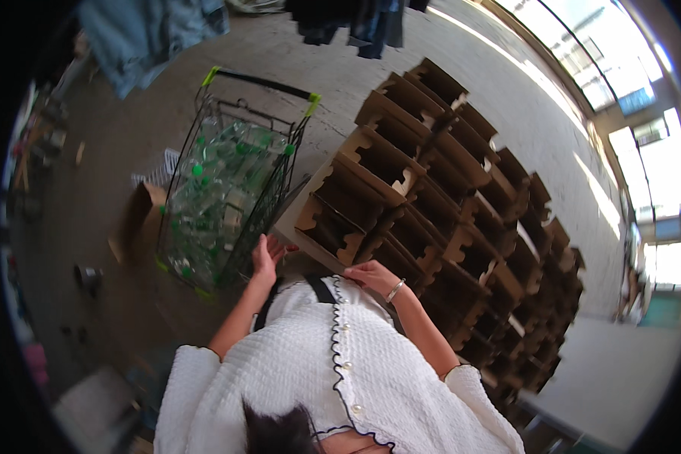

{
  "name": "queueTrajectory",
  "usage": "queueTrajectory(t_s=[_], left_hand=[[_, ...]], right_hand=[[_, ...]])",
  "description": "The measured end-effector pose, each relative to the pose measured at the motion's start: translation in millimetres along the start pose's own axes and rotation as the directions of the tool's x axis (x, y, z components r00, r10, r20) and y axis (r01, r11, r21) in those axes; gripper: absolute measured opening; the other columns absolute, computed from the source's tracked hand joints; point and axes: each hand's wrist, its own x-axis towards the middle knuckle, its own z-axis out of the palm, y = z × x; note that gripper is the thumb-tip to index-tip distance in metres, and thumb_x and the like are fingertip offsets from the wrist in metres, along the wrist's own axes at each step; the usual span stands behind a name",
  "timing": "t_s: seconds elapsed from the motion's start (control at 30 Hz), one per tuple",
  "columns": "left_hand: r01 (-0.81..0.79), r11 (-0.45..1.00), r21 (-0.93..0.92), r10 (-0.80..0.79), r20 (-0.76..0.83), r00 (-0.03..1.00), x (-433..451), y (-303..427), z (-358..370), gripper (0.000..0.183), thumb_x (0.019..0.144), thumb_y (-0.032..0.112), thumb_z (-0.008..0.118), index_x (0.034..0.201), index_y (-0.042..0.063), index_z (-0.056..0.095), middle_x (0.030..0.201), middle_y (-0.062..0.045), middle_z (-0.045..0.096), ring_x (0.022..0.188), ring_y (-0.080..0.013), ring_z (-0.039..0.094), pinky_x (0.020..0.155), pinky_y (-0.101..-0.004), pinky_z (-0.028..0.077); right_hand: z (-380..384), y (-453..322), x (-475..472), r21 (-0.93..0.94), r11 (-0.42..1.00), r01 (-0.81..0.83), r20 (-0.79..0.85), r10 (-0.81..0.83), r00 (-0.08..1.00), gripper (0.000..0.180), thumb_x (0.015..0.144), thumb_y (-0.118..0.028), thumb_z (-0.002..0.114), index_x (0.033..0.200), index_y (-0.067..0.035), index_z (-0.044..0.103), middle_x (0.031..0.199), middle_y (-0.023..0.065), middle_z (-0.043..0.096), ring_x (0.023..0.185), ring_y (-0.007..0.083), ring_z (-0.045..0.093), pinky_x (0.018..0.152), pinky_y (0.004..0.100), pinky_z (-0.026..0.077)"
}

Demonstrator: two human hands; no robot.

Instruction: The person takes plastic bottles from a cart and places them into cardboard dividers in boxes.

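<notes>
Before me stands a white-edged table [318, 249] bearing many open cardboard boxes [340, 187] with notched flaps, packed in rows. At the table's near edge is my right hand [373, 276], fingers bent and thumb against the edge; whether it pinches anything there is too small to tell. To the left of the table corner, my left hand [269, 255] has its fingers apart and nothing in it. Beside it stands a black wire shopping cart [261, 210] with a green-ended handle, filled with clear plastic bottles [227, 164] with green caps.
An open cardboard box [139, 218] and a white plastic basket [162, 167] lie on the floor left of the cart. Denim clothes [153, 45] and dark clothes [346, 22] hang beyond. A white tabletop [607, 369] is at the lower right.
</notes>
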Motion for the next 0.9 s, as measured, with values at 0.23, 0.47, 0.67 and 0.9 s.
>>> queueTrajectory(t_s=[0.23, 0.47, 0.67, 0.9], left_hand=[[-0.095, 0.984, -0.151, 0.083, -0.085, 0.993, -61, 2, -88, 0.053, 0.1, 0.039, 0.054, 0.132, -0.003, 0.054, 0.128, -0.019, 0.062, 0.112, -0.0284, 0.064, 0.098, -0.0411, 0.052], [-0.061, 0.972, -0.227, 0.004, -0.243, 0.97, -50, -13, -106, 0.033, 0.097, 0.023, 0.058, 0.122, 0.0, 0.061, 0.112, -0.014, 0.068, 0.099, -0.0248, 0.068, 0.089, -0.0361, 0.055], [-0.099, 0.987, -0.124, 0.094, -0.048, 0.994, -23, 52, -87, 0.03, 0.101, 0.021, 0.053, 0.121, 0.0, 0.062, 0.11, -0.012, 0.069, 0.097, -0.0211, 0.069, 0.086, -0.0342, 0.055], [-0.175, 0.96, -0.219, 0.111, -0.276, 0.955, 12, 107, -134, 0.029, 0.1, 0.02, 0.055, 0.119, 0.001, 0.064, 0.108, -0.011, 0.071, 0.092, -0.0185, 0.069, 0.081, -0.0309, 0.055]], right_hand=[[-57, -116, 47, -0.011, 0.879, 0.477, -0.259, -0.463, 0.848, 0.022, 0.097, -0.017, 0.064, 0.113, -0.004, 0.071, 0.102, 0.0038, 0.072, 0.087, 0.0092, 0.065, 0.073, 0.0234, 0.051], [15, -168, 59, -0.031, 0.93, 0.366, -0.01, -0.366, 0.931, 0.026, 0.1, -0.015, 0.062, 0.122, -0.002, 0.067, 0.109, 0.0065, 0.073, 0.095, 0.0134, 0.07, 0.079, 0.0246, 0.055], [63, -139, 156, -0.103, 0.978, 0.181, 0.285, -0.145, 0.948, 0.025, 0.099, -0.015, 0.063, 0.12, -0.003, 0.068, 0.103, 0.0037, 0.073, 0.086, 0.0096, 0.068, 0.074, 0.0229, 0.053], [171, -197, 315, -0.395, 0.863, 0.315, 0.223, -0.242, 0.944, 0.048, 0.09, -0.026, 0.072, 0.129, -0.002, 0.06, 0.101, 0.0111, 0.073, 0.085, 0.0161, 0.069, 0.075, 0.0314, 0.054]])
